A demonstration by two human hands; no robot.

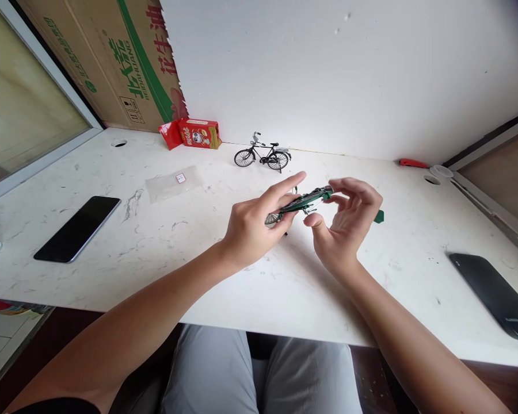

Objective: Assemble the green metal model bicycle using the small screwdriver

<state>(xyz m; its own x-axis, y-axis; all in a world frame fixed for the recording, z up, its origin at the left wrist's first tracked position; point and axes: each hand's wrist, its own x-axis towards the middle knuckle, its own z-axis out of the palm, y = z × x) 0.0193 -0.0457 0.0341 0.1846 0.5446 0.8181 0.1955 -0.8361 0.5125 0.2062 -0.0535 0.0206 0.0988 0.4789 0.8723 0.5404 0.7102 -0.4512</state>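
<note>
A green model bicycle (308, 200) is tilted on its side above the table, between my two hands. My left hand (259, 221) is closed on its left end, with a spoked wheel (272, 218) partly showing between thumb and fingers. At the other end, my right hand (347, 221) curls its fingers against the bicycle, the index fingertip on its tip and the thumb just below. Behind them a black model bicycle (263, 154) stands upright on the table. A small green piece (379, 217) shows just right of my right hand; its kind is unclear.
On the white table (155, 276) are a black phone (77, 229) at left, a clear plastic bag (175, 184) and a red box (201, 134). A dark, flat, rounded object (494, 293) lies at right. A red item (413, 163) sits near the back wall.
</note>
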